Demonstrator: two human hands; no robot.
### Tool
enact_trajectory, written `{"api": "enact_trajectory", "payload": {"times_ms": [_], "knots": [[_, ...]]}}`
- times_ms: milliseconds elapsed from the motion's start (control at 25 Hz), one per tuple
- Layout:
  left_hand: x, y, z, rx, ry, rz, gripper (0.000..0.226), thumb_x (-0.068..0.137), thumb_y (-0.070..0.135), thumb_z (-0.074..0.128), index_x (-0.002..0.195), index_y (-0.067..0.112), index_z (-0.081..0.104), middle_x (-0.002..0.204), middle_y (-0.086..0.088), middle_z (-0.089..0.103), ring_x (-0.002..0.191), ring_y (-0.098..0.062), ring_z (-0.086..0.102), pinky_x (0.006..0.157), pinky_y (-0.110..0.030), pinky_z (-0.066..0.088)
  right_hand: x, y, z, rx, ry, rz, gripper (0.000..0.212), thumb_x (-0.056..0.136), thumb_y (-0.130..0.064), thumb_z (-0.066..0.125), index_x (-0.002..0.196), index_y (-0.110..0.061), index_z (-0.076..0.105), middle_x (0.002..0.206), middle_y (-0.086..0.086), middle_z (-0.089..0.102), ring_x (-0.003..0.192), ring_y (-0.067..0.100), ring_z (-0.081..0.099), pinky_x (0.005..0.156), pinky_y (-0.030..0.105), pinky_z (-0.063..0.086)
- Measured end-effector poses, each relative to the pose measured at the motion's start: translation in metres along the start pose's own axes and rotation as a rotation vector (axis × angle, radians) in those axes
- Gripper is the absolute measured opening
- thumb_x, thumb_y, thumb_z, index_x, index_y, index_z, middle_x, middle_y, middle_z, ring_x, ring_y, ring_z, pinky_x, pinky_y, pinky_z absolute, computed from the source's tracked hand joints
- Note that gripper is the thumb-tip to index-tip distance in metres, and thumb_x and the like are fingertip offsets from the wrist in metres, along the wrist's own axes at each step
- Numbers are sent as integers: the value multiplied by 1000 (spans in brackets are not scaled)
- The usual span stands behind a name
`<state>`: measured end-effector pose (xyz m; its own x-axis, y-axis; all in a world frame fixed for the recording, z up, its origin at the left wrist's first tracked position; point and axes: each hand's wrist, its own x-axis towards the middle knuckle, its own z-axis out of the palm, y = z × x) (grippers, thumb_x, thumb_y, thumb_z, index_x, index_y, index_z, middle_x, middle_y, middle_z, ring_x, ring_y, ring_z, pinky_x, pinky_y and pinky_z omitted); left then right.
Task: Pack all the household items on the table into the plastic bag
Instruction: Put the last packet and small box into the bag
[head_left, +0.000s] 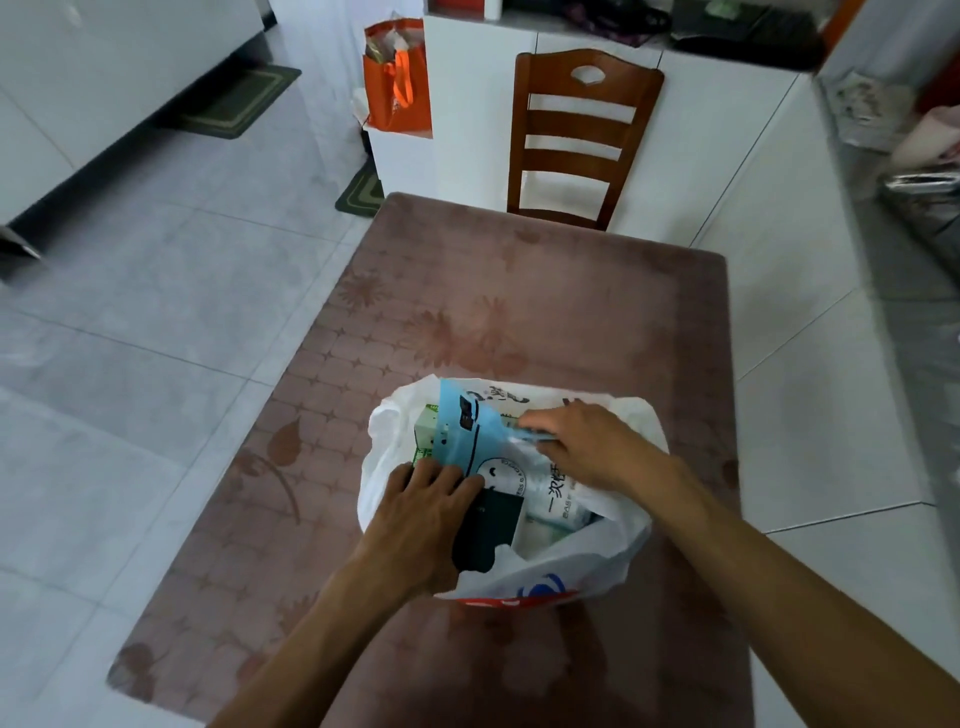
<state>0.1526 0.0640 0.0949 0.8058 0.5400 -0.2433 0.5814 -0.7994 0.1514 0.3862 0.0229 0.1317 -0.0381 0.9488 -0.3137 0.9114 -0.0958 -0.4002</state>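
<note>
A white plastic bag (587, 566) stands open on the mauve table (519, 312) near its front. Inside it I see a light blue packet (470, 431), a green and white box (427, 434), a dark box (491, 530) and a clear pack with printed text (558, 501). My left hand (421, 519) reaches into the bag's left side, its fingers lying on the dark box and the lower edge of the blue packet. My right hand (587, 447) is over the bag's far right side, fingers curled round the blue packet's right end.
A wooden chair (576, 140) stands at the table's far edge against a white cabinet. An orange bag (397, 78) sits on a white box to the left. Tiled floor lies on both sides of the table.
</note>
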Motion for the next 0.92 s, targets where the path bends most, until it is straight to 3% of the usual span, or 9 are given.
{"api": "enact_trajectory", "payload": {"times_ms": [200,360,480,560,640,720,760,840,920], "knots": [[-4,1,-26,-58,-22,28,89,61,63,71,137,36,34,139,7,48,126,-21,39,112,-45,26,31,2,0,90,-305,99,24,92,-18,59,114,-24,66,109,-4,66,96,20,61,81,37,50],[-1,-4,-48,-94,110,40,88,56,67,67,134,36,39,133,7,55,119,-20,45,107,-48,33,29,-3,17,43,-504,208,35,90,-19,57,124,-24,62,119,1,66,100,22,61,84,34,49],[12,4,-52,-84,-67,-52,88,77,45,70,150,29,23,155,4,33,139,-21,28,116,-42,24,16,-4,9,40,-348,228,41,85,-25,64,126,-24,57,124,3,63,104,23,59,88,38,50],[11,12,-53,-115,-110,-80,84,80,36,71,150,24,25,156,0,34,141,-22,33,115,-43,32,-2,10,-6,-158,-271,270,57,79,-35,70,132,-27,48,132,2,57,108,21,55,89,40,48],[-2,9,-55,-248,213,-32,63,77,35,71,136,24,50,139,-2,55,125,-22,53,99,-50,50,-33,27,-11,-367,-171,337,85,73,-42,73,144,-34,27,154,3,32,131,26,38,105,49,35],[-12,-5,-57,-207,593,-153,57,76,41,66,130,26,53,138,-6,53,122,-27,51,92,-51,52,-63,36,-3,-428,-9,399,104,69,-40,77,147,-38,9,162,1,8,144,30,19,114,55,25],[-15,-13,-59,-162,643,-323,65,74,44,67,133,25,47,142,-8,46,125,-31,45,94,-53,47,-72,39,2,-411,119,452,105,67,-36,79,147,-37,10,161,4,11,143,32,23,113,55,30],[-12,-29,-58,-332,511,-632,71,74,41,73,135,19,45,140,-14,48,125,-37,46,98,-57,44,-83,45,12,-351,381,596,88,70,-32,78,142,-26,28,146,15,40,125,36,47,98,50,46],[-5,-34,-69,-862,441,-780,29,85,30,67,108,12,66,103,-16,70,99,-36,65,88,-53,54,-86,46,15,-80,388,775,50,84,-39,66,125,-14,52,120,17,63,102,34,61,81,39,48]]}}
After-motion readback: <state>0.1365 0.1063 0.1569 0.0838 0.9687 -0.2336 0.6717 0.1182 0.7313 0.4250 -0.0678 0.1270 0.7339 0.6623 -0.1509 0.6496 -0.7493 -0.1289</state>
